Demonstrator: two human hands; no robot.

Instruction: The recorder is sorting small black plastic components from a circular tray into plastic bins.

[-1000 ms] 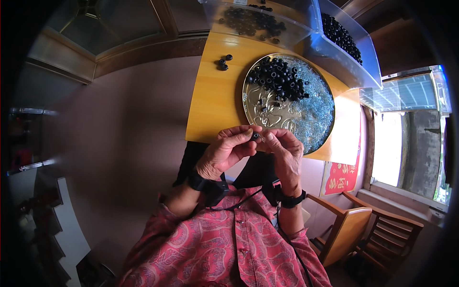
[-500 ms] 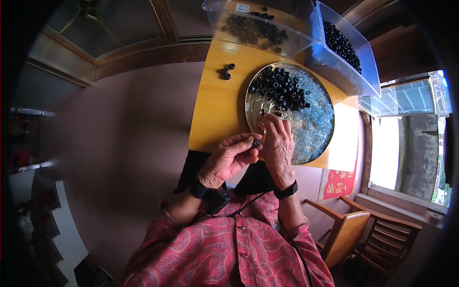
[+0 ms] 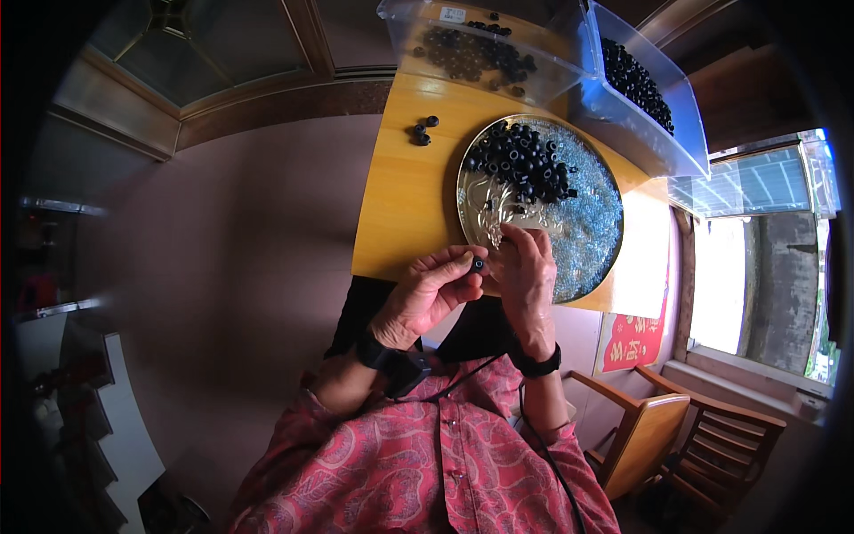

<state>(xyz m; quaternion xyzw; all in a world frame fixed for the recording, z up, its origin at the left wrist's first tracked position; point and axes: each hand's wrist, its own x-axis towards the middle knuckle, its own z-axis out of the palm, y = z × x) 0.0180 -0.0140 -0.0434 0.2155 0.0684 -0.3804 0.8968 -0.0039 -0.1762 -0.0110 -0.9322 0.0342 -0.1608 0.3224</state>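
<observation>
My left hand (image 3: pixel 418 295) pinches a small round black part with a hole in its face (image 3: pixel 479 264) between thumb and fingers, at the near edge of the tray. Close beside it, my right hand (image 3: pixel 529 283) has its fingers bent and drawn together. Whatever those fingertips hold, if anything, is hidden. Under and beyond both hands lies a round metal tray (image 3: pixel 474 233). A heap of similar black parts (image 3: pixel 525 165) sits in its far left portion, and many tiny clear bluish pieces (image 3: pixel 592 214) cover its right side.
Three loose black parts (image 3: pixel 422 133) lie left of the tray on the yellow table (image 3: pixel 391 209). Behind stand a clear plastic bin (image 3: pixel 463 49) and a bluish bin (image 3: pixel 654 133), both holding black parts. Wooden chairs (image 3: pixel 712 427) stand at the lower right, below a window.
My right hand has drawn back from the tray's middle, toward me and slightly right. My left hand keeps its grip on the black part, nearly unmoved.
</observation>
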